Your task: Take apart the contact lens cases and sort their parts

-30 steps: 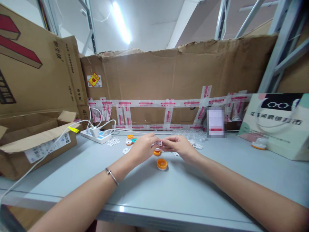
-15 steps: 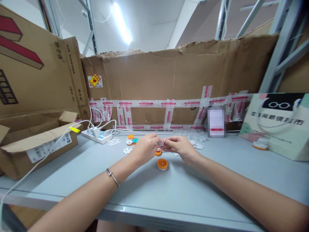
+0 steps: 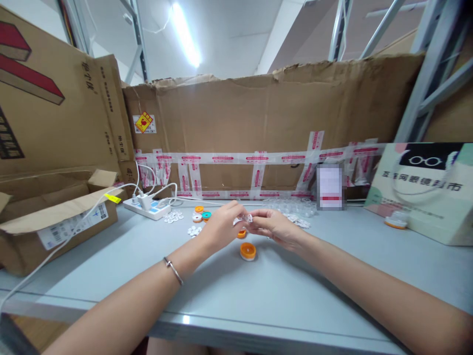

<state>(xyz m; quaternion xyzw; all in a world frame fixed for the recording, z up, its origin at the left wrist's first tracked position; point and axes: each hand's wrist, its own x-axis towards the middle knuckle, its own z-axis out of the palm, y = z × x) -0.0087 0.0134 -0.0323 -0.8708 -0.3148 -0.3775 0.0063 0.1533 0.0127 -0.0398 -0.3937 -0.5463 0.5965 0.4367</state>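
My left hand (image 3: 222, 226) and my right hand (image 3: 276, 228) meet above the middle of the table, fingers closed around a small white and clear plastic piece (image 3: 244, 220). Fingers cover much of it, so its kind does not show. Just under the hands is a small orange round part (image 3: 241, 233), partly hidden. Nearer to me lies an orange round cap-like piece (image 3: 248, 251) with a white base and a hollow top. Beyond my left hand sit small round pieces in orange (image 3: 199, 209), white (image 3: 197, 217) and teal (image 3: 206, 216).
Small white discs lie in piles at the left (image 3: 173, 217), centre (image 3: 194, 230) and right (image 3: 298, 221). Clear plastic cups (image 3: 295, 207) stand at the back. A power strip (image 3: 148, 209), an open carton (image 3: 59, 222), a paper bag (image 3: 417, 197) and a large cardboard box (image 3: 258, 118) surround the table.
The fingers have shifted slightly around the plastic piece, and more of it shows between the hands. The pieces on the table have stayed in place.
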